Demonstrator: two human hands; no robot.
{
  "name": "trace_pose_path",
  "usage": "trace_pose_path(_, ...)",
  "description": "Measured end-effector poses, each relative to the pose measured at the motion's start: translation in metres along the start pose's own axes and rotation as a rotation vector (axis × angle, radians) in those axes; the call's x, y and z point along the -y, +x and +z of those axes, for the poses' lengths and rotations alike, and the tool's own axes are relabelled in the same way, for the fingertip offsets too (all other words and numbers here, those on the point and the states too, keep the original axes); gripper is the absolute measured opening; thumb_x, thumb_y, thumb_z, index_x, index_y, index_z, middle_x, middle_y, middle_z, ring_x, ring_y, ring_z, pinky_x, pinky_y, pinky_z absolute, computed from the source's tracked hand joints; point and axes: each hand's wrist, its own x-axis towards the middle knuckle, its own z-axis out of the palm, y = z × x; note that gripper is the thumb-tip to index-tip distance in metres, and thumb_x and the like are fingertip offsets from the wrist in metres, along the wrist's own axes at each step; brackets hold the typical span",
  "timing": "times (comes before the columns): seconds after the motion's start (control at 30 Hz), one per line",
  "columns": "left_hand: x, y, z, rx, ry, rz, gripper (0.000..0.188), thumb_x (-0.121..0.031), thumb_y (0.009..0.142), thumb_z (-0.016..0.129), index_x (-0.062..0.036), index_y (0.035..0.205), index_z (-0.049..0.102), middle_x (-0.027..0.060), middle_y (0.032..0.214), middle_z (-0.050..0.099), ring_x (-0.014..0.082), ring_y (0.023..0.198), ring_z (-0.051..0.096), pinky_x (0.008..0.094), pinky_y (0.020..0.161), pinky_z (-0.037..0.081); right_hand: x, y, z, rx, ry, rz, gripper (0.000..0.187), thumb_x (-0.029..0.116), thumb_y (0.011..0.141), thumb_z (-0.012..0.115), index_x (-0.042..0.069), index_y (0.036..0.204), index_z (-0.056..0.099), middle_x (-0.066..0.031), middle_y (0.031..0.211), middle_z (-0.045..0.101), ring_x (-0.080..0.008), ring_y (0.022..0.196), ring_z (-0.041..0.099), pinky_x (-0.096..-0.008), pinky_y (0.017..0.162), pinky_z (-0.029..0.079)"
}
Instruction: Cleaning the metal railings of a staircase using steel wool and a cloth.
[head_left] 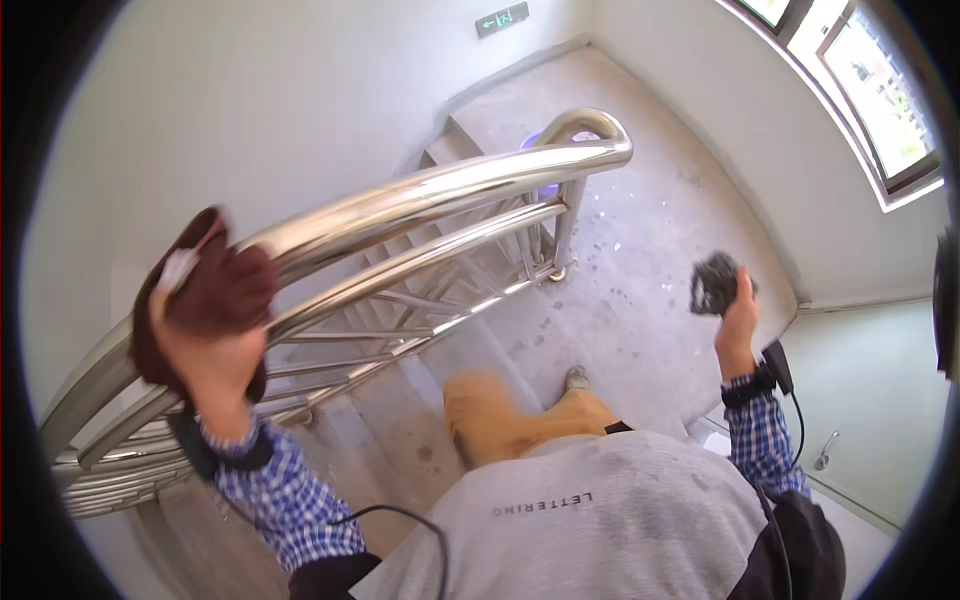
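Note:
A dark brown cloth [225,285] is in my left hand [205,355], wrapped over the shiny metal handrail [430,195] at the left. My left fingers are mostly hidden by the cloth, and a small whitish patch shows near the thumb. My right hand [738,325] is raised on the right, away from the railing, and grips a dark grey, tangled steel wool scourer [718,284]. The handrail curves round at its far end, with thinner metal rails below it.
Concrete stairs [350,430] run under me and down beyond the railing to a landing [640,210] with dark spots. A purple item [530,140], partly hidden, stands behind the rail's end. A window [875,95] is at upper right, a green-lit sign [502,20] on the far wall.

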Motion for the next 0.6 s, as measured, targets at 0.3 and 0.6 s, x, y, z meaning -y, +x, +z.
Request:
trace_pose_path(0.3,0.219,0.168,0.109,0.184,2.223,0.185,0.044,-0.028,0.067,0.057,-0.0015,0.103,0.057,0.0173,0.104,0.058,0.0336,0.097,0.052,0.0426,0.082,0.04,-0.102,0.025,-0.144,-0.308,-0.301,0.179,0.039,0.035,0.088,0.055,-0.004,0.091,0.061,-0.0053,0.084,0.062,-0.0127,0.074,0.056,-0.0272,0.068,0.045)
trace_pose_path(0.6,0.304,0.311,0.134,0.646,2.209,-0.323,0.037,-0.031,0.073,0.052,-0.0079,0.099,0.067,0.0161,0.106,0.062,0.0305,0.101,0.059,0.0383,0.085,0.046,-0.097,0.002,-0.18,-0.498,-0.513,0.321,0.04,0.035,0.088,0.054,-0.003,0.092,0.061,-0.0047,0.084,0.061,-0.0134,0.074,0.053,-0.028,0.067,0.043)
